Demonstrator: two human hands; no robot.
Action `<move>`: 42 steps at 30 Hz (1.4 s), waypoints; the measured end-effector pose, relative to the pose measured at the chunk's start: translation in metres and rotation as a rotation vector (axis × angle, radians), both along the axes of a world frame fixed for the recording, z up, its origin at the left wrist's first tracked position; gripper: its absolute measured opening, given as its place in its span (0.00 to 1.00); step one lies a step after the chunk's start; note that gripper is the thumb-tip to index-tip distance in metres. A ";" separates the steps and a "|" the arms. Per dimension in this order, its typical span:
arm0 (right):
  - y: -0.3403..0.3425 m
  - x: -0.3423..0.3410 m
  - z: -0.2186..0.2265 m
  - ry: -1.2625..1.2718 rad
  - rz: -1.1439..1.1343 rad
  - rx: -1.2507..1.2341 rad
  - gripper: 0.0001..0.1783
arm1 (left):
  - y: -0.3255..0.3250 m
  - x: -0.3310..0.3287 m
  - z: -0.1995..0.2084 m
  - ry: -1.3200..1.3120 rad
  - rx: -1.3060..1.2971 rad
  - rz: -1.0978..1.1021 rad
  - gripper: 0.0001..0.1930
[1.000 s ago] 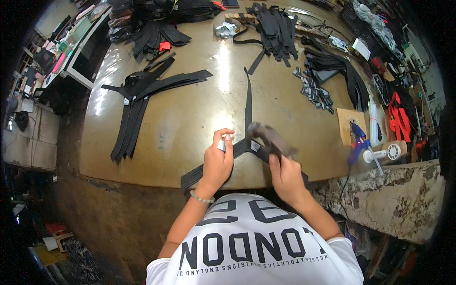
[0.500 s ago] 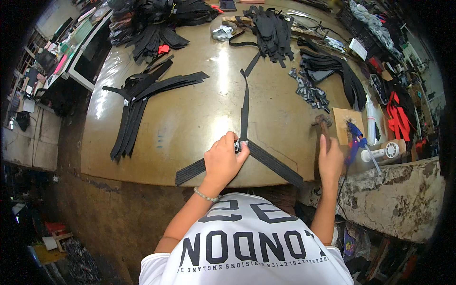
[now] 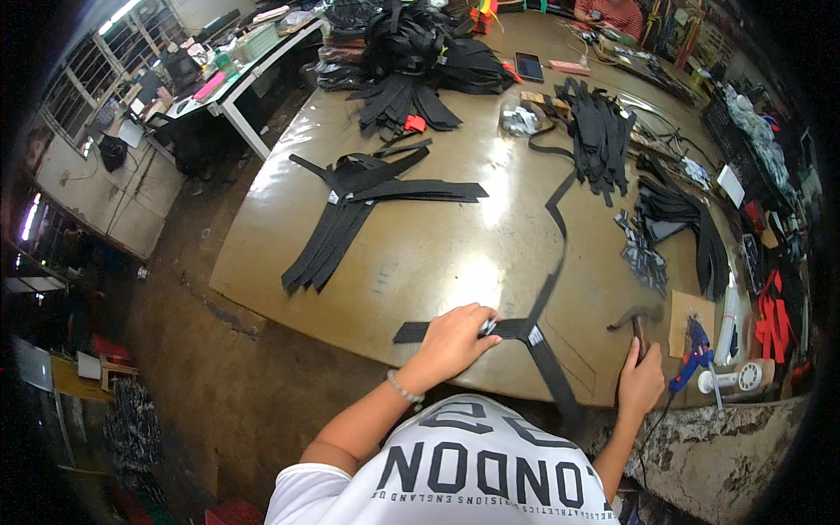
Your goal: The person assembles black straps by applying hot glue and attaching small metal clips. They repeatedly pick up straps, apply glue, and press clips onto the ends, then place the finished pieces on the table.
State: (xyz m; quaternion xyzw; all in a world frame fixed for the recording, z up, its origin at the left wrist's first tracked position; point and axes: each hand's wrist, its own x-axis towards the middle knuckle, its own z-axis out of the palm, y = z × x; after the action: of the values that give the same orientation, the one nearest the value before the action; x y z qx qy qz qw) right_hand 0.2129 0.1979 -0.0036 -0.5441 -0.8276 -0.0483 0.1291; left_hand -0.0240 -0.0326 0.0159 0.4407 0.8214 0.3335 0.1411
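Two hands work low-centre at the near edge of a big brown table: left hand pressed flat on joined black straps, right hand at lower right gripping a hammer.

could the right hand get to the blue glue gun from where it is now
Probably yes. The right hand grips a hammer near the table's front edge, and the blue glue gun lies just to its right with nothing between them, though the hand is occupied.
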 end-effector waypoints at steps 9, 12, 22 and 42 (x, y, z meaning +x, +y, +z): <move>-0.002 0.006 -0.007 0.008 0.029 0.056 0.20 | 0.053 -0.073 0.043 -0.044 0.086 -0.129 0.14; -0.001 0.005 -0.008 0.059 0.048 0.074 0.19 | 0.034 -0.134 0.074 -0.113 0.265 0.024 0.11; -0.001 0.006 -0.012 0.069 0.057 0.103 0.18 | -0.088 -0.244 -0.011 0.142 0.171 0.916 0.17; -0.059 -0.134 0.037 1.252 0.534 -1.451 0.18 | 0.124 -0.021 0.001 -1.494 0.956 0.177 0.23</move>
State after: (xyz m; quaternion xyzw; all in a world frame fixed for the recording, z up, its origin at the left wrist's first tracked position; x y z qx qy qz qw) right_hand 0.0788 0.1391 0.0335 -0.2146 -0.5347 0.7960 0.1854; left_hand -0.0450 0.0915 0.0170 0.0552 0.3191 0.8505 0.4145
